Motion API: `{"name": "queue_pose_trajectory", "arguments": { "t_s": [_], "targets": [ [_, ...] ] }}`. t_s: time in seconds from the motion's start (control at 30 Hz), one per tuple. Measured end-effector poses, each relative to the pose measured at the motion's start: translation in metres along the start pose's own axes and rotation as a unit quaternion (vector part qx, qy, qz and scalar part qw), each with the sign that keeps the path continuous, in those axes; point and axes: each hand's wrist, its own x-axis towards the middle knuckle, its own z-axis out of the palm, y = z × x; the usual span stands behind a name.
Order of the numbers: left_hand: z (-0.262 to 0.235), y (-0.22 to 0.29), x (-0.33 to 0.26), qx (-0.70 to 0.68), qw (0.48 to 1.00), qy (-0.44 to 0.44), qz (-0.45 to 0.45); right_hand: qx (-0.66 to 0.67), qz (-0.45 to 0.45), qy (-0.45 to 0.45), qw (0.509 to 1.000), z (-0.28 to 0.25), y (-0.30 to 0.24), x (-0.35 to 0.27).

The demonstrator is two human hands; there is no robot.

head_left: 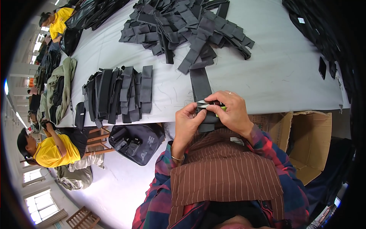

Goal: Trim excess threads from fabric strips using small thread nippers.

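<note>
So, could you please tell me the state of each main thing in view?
Left hand: pinching the dark strip
Right hand: closed around the snips
Snips: blades at the strip, apparently parted
Dark strip: partly on the table
Strip pile: loose, jumbled
Strip row: fairly orderly, side by side
Cardboard box: open

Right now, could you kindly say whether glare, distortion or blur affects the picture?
Head view: the lower-left window glares white; head view: the edges of the white table bend near the rim, and black fills the corners; head view: the left hand and right hand look fairly sharp.
</note>
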Motion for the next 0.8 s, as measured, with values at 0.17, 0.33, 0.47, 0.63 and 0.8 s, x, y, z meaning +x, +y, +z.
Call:
{"name": "queue_pose_trajectory", "arguments": {
  "t_s": [0.17, 0.33, 0.47, 0.63, 0.8],
  "targets": [
    [0.0, 0.002, 0.0, -0.011, 1.0, 0.005, -0.012, -0.034, -0.048, 0.033, 0.998, 0.004, 0.002, -0.001],
    [-0.004, 0.003, -0.002, 0.019, 0.999, -0.001, -0.035, -0.083, -0.087, 0.02, 0.993, 0.003, 0.003, 0.0],
    [0.002, 0.005, -0.004, 0.003, 1.0, 0.0, -0.021, 0.238, 0.097, 0.104, 0.961, 0.011, 0.014, -0.001],
    [0.005, 0.006, -0.012, 0.023, 1.0, -0.008, -0.001, 0.315, 0.203, 0.043, 0.926, 0.008, 0.032, 0.005],
    [0.0, 0.012, -0.013, 0.015, 0.997, 0.016, 0.07, 0.179, 0.234, 0.038, 0.955, -0.005, 0.069, -0.005]
  ]
}}
